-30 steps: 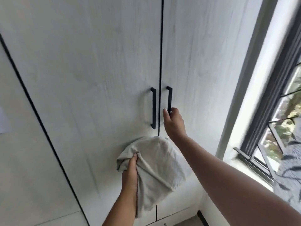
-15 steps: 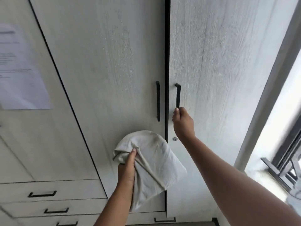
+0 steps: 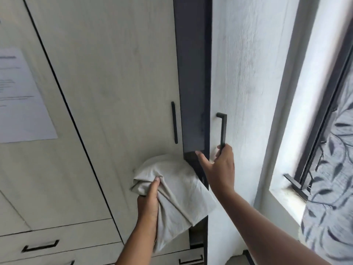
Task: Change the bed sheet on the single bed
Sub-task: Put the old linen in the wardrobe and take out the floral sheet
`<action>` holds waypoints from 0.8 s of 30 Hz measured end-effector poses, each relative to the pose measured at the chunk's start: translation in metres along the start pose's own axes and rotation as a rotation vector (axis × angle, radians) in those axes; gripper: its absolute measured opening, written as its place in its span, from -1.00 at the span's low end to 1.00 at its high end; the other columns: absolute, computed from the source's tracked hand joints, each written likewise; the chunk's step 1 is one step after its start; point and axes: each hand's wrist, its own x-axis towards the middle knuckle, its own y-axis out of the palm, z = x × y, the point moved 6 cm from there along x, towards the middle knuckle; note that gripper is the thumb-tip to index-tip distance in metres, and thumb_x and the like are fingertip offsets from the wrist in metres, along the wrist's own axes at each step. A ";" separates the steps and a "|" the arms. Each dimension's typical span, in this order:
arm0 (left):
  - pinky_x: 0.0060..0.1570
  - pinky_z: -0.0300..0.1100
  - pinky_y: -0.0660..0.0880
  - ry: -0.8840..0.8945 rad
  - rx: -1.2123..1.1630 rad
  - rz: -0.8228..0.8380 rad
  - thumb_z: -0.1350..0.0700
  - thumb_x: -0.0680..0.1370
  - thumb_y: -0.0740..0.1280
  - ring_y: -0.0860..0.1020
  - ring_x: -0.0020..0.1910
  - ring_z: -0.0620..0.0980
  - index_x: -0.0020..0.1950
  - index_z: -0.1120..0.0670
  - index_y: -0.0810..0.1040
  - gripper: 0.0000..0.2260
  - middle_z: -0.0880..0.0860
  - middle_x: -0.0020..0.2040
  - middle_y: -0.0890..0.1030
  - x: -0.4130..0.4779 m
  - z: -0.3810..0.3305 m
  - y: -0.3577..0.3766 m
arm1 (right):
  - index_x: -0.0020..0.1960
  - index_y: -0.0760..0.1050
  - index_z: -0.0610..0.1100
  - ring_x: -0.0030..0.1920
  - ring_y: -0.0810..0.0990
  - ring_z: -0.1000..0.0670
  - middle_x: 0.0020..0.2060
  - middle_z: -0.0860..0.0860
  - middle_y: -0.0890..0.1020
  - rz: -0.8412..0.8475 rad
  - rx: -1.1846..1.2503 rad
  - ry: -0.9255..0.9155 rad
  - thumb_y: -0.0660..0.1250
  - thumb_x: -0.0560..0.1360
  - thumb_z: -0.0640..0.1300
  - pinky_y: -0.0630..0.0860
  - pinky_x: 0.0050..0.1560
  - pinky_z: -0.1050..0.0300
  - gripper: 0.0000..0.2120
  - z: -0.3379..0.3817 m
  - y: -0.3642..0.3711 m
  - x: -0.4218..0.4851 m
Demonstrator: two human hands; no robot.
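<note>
Sheet (image 3: 177, 190), bunched and hanging long-axis down, is sitting just left of the wardrobe door (image 3: 244, 92) gap, nearer the left hand (image 3: 148, 205), which is clutching it; the right hand (image 3: 219, 169) is hooking fingers round the door handle (image 3: 222, 129)

Hidden, cropped and blurred parts around the wardrobe's right door (image 3: 246, 77)

Left of that door, the open gap (image 3: 193, 77) is dark and its contents cannot be made out. The right hand's (image 3: 219, 169) fingertips are hidden behind the door's handle (image 3: 223, 129). Far left of the door, the paper sheet (image 3: 21, 100) is cut by the edge, its print too blurred to read. The bundled sheet (image 3: 177, 192) hides its own lower folds behind the left hand (image 3: 149, 205).
</note>
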 end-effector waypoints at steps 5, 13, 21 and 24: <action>0.20 0.03 0.53 0.012 -0.043 0.086 -0.10 0.45 0.51 0.63 0.06 0.05 0.18 0.06 0.63 -0.62 0.02 0.07 0.68 -0.014 -0.002 0.008 | 0.22 0.38 -0.13 -0.02 0.46 -0.03 -0.03 0.01 0.44 -0.116 -0.013 0.056 0.54 0.44 -0.01 0.55 0.08 -0.09 -0.51 -0.007 -0.036 -0.015; 0.26 -0.02 0.50 0.041 -0.098 0.237 -0.05 0.51 0.48 0.61 0.13 -0.01 0.30 0.04 0.58 -0.60 -0.01 0.16 0.66 -0.039 0.003 0.023 | 0.52 0.21 -0.23 0.31 0.43 -0.11 0.30 -0.15 0.42 -0.231 -0.143 0.076 0.45 0.52 -0.11 0.52 0.29 -0.14 -0.31 -0.015 -0.081 -0.041; -0.01 -0.20 0.48 0.061 -0.113 0.356 -0.04 0.52 0.48 0.60 0.07 -0.08 0.30 0.03 0.54 -0.61 -0.05 0.14 0.64 -0.059 0.005 0.048 | 0.65 -0.04 -0.19 0.62 0.07 -0.03 0.64 -0.07 0.05 -0.292 -0.299 0.068 0.24 0.65 -0.20 0.01 0.45 0.36 -0.31 -0.020 -0.145 -0.055; -0.02 -0.24 0.48 0.088 -0.135 0.397 -0.02 0.53 0.47 0.61 0.09 -0.10 0.35 0.02 0.53 -0.59 -0.04 0.18 0.64 -0.063 0.004 0.063 | 0.66 -0.08 -0.16 0.63 0.07 -0.07 0.65 -0.06 -0.01 -0.320 -0.355 0.071 0.13 0.68 -0.23 0.14 0.47 0.27 -0.37 -0.033 -0.165 -0.052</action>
